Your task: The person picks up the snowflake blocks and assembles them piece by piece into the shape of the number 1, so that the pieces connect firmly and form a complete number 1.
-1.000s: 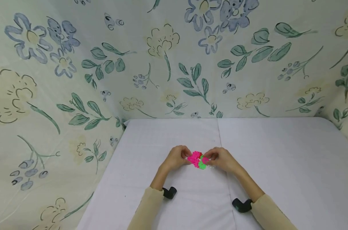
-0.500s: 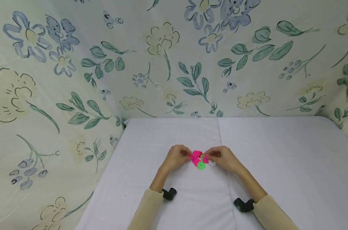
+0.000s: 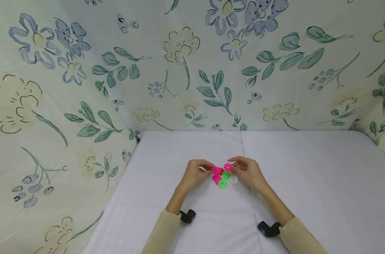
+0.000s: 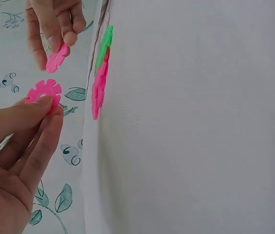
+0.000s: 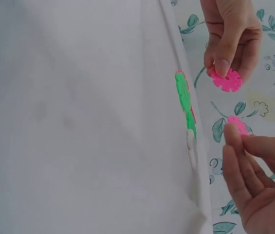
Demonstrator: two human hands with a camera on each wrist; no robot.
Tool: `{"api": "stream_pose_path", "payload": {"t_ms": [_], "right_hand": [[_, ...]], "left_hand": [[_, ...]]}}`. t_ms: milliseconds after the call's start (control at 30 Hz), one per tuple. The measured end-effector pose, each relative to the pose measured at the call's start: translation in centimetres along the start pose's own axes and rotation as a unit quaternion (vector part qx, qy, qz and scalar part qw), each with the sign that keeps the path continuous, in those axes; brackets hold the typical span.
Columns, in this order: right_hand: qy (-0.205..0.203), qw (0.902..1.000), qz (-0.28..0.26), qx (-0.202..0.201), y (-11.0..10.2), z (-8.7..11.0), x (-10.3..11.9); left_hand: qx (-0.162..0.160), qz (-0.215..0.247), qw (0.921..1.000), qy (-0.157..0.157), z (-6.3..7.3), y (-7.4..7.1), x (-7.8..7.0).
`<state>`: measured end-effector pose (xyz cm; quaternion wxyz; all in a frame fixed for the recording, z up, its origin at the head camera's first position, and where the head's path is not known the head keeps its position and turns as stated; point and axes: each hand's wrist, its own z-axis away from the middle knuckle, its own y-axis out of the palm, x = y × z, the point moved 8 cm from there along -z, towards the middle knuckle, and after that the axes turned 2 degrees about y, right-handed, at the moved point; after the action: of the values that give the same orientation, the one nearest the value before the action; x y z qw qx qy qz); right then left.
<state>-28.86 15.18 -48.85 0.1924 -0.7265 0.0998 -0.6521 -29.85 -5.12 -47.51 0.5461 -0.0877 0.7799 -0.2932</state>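
My left hand (image 3: 194, 173) pinches a pink notched plastic disc (image 4: 44, 89) between thumb and fingers. With thumb and fingertips, my right hand (image 3: 248, 172) holds another pink disc (image 5: 236, 125) up on edge. The two discs are apart, the right one slightly farther back in the head view. Just below them on the white cloth lie more discs in a cluster: pink (image 3: 216, 179), a sliver of red (image 3: 222, 171), green (image 3: 222, 183) and white (image 3: 233, 179). The left hand's disc partly merges with the pink ones beneath it in the head view.
A white cloth (image 3: 294, 169) with a fold line covers the table. Flower-patterned fabric (image 3: 179, 88) hangs behind and to the left. Black wrist devices (image 3: 188, 216) sit under both cuffs, close over the cloth.
My right hand has lifted its pink disc up and away from the cluster, so the green and white discs show more. The left hand has shifted slightly right, still pinching its disc.
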Motion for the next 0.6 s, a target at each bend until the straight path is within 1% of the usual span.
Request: {"api": "stream_pose_path", "payload": {"t_ms": [67,167,267,433,533,600], "right_hand": [[0.009,0.9998,-0.020,-0.002,0.0,0.2,0.0],[0.028,0.9983,-0.052,0.002,0.1,0.5,-0.1],[0.026,0.9965,-0.079,0.006,0.3,0.6,0.1],[0.027,0.9942,-0.104,-0.005,0.4,0.7,0.2],[0.031,0.9923,-0.119,-0.010,0.3,0.7,0.2],[0.026,0.9911,-0.130,-0.013,0.3,0.8,0.4]], "left_hand": [[-0.009,0.004,0.9999,0.004,0.0,-0.1,-0.2],[-0.014,0.011,0.9998,0.012,-0.1,-0.2,-0.5],[-0.015,0.016,0.9995,0.022,-0.2,-0.1,-0.8],[-0.018,0.021,0.9992,0.029,-0.2,0.0,-1.2],[-0.023,0.030,0.9987,0.034,-0.2,0.0,-1.4],[-0.031,0.032,0.9980,0.044,-0.2,0.0,-1.7]]}}
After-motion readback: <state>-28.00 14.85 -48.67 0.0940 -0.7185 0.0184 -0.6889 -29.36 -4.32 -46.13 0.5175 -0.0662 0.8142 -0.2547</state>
